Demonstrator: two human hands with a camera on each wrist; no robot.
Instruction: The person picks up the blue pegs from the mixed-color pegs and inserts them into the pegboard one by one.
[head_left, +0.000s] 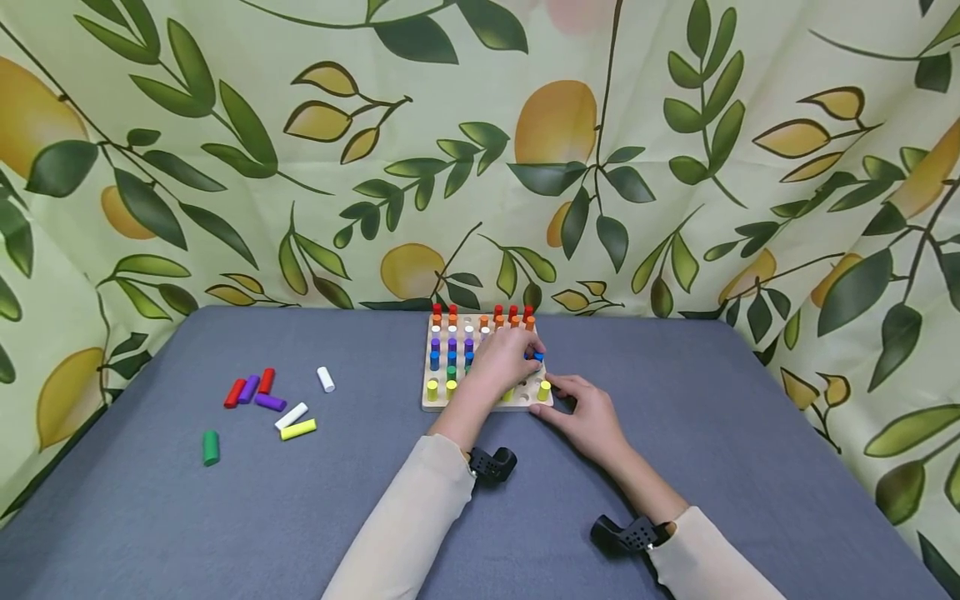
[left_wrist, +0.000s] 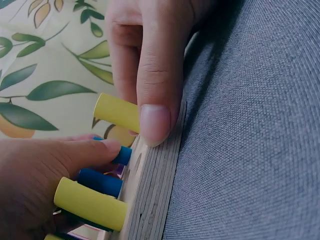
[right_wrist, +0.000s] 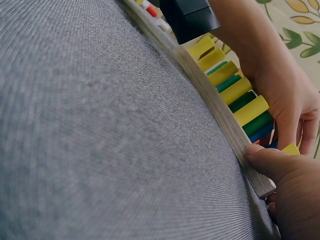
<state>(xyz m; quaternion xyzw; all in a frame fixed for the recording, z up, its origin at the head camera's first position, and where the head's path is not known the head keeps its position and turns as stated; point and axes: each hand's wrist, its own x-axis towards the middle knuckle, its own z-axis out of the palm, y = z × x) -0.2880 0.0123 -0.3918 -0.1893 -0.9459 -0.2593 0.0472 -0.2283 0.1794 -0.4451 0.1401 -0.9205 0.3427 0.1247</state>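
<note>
A wooden pegboard (head_left: 428, 402) holds rows of coloured pegs: red, orange, white, purple, blue, green and yellow. My left hand (head_left: 504, 358) reaches over it from the front and pinches a blue peg (left_wrist: 124, 156) near the right side, thumb against the peg's upper part. The back of this hand hides the middle of the board in the head view. At the front right corner, my right hand (head_left: 588, 417) grips the board, its thumb on the front edge (right_wrist: 215, 107) in the right wrist view. A yellow peg (head_left: 544, 389) stands in that corner beside the right fingers.
Loose pegs lie on the grey cloth to the left: red (head_left: 234, 393), purple (head_left: 271, 402), white (head_left: 326, 379), yellow (head_left: 298, 429) and green (head_left: 211, 447). A leaf-and-fruit patterned curtain (head_left: 465, 192) hangs behind the table. Each wrist wears a black camera (head_left: 491, 464).
</note>
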